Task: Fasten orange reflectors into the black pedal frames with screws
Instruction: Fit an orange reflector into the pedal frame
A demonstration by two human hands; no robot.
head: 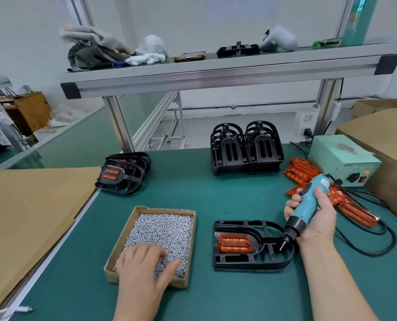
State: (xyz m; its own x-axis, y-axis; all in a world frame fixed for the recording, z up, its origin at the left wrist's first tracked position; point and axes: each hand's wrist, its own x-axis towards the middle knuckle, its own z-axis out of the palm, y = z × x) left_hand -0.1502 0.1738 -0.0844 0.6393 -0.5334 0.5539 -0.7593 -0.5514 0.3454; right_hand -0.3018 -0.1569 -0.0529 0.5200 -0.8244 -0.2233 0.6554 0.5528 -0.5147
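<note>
1. While the L hand (144, 262) lies palm-down in the screw box (190, 246), fingers relaxed and spread on the screws w/ nothing visibly pinched, the R hand (315, 218) is wrapped firmly round the teal driver (308, 205), bit pointing down toward 7 o'clock.
2. The task thing is the pedal frame (250, 262). It lies flat on the tabletop (216, 200) at 3 o'clock of the box, w/ the orange reflector (235, 243) seated in its 9 o'clock end. Screw heads are too small to tell.
3. Risk: neither hand steadies the frame. Driver torque or a nudge could spin it, and the reflector could lift out of its seat.
4. Risk: the bit tip sits over the frame's open web at 3 o'clock of the reflector; can't tell if it's touching. An early trigger press would prob. scar the plastic.
5. Risk: the screws are tiny, so the L hand may grab several or drop one. A screw set tilted could cross-thread and crack the reflector.
6. Risk: the cord (366, 249) loops at 3 o'clock of the frame, beside the loose reflectors (304, 170). A tug on the driver could drag them.
</note>
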